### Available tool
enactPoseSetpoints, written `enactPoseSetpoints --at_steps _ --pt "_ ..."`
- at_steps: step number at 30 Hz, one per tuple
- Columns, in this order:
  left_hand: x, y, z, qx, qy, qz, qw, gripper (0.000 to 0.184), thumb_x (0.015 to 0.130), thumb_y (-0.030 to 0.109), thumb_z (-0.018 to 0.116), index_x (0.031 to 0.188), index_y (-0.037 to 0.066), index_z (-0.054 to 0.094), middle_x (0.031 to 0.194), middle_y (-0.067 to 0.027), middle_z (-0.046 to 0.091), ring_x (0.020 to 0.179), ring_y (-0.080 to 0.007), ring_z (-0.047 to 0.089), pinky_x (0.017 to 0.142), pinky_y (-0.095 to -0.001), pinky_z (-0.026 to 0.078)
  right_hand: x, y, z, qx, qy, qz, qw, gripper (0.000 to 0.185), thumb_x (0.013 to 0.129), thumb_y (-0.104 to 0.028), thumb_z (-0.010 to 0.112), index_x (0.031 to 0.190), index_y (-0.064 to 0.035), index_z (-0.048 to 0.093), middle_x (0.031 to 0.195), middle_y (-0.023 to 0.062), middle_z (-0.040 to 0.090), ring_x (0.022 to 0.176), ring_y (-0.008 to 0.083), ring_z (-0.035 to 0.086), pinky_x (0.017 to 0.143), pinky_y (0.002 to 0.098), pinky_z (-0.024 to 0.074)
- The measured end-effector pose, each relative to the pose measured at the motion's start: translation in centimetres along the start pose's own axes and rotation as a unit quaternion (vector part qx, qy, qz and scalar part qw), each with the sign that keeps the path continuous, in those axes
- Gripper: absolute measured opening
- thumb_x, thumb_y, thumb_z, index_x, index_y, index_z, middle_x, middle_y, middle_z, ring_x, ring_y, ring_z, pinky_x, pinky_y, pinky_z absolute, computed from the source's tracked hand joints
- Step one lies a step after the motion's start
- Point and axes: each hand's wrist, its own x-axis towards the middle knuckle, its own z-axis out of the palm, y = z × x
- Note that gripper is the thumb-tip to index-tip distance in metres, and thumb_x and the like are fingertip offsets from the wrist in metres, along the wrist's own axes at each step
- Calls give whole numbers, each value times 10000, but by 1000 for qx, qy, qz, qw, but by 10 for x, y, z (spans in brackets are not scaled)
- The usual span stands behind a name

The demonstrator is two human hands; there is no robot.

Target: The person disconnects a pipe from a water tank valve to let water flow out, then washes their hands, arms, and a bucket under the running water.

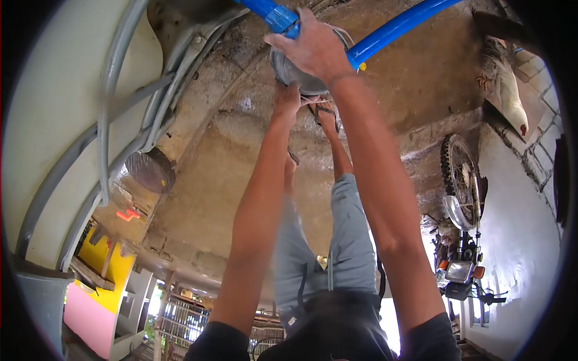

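A round grey object, possibly a bowl or a machine casing, is between my hands near the top of the view; its kind is unclear. My right hand lies over it, thumb and a finger spread beside a blue pipe fitting. Whether it grips anything is hidden. From below, my left hand touches the lower edge of the grey object, its fingers mostly out of sight. A blue pipe runs from the right to the object, with a small yellow piece at its end.
To the left are a large pale rounded surface and grey pipes. A dark round container rests on the brown floor. On the right are a motorcycle and a white bird. My sandalled feet are below the object.
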Motion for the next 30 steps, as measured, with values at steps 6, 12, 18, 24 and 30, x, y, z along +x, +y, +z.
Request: enactPoseSetpoints --at_steps 6,12,18,24,30 --pt "-6 5 3 15 -8 59 998 518 868 4 405 1358 -13 238 1219 -281 481 839 -399 659 605 -389 638 -47 17 -22 -31 -56 8 998 509 722 -337 709 1042 3 507 983 208 603 892 393 615 803 465 497" --pt "-12 14 7 48 -2 33 998 493 872 30 429 1341 -12 284 1187 -245 513 873 -362 654 638 -390 630 -62 21 -42 -107 -90 -37 989 558 740 -280 729 1179 -22 502 1118 174 564 1092 351 526 956 450 412" --pt "10 1 5 109 -6 88 990 437 890 55 443 1312 -8 351 1162 -212 546 903 -313 656 685 -379 622 -70 26 -49 -146 8 -152 977 617 733 -242 728 1280 -74 496 1160 114 544 1174 310 465 1108 493 254" --pt "28 -8 16 -7 12 51 999 447 868 27 449 1302 -23 353 1187 -236 535 913 -341 659 646 -381 631 -127 49 -40 14 6 -47 999 549 734 -153 682 1249 -56 520 1194 136 535 1240 329 411 1091 503 272" --pt "69 -43 -7 75 -17 127 989 467 857 60 472 1299 -41 364 1203 -261 521 958 -361 630 701 -388 587 -92 127 55 -92 -74 -71 991 507 689 -161 721 1155 -28 570 1243 143 511 1255 350 383 1039 492 322"
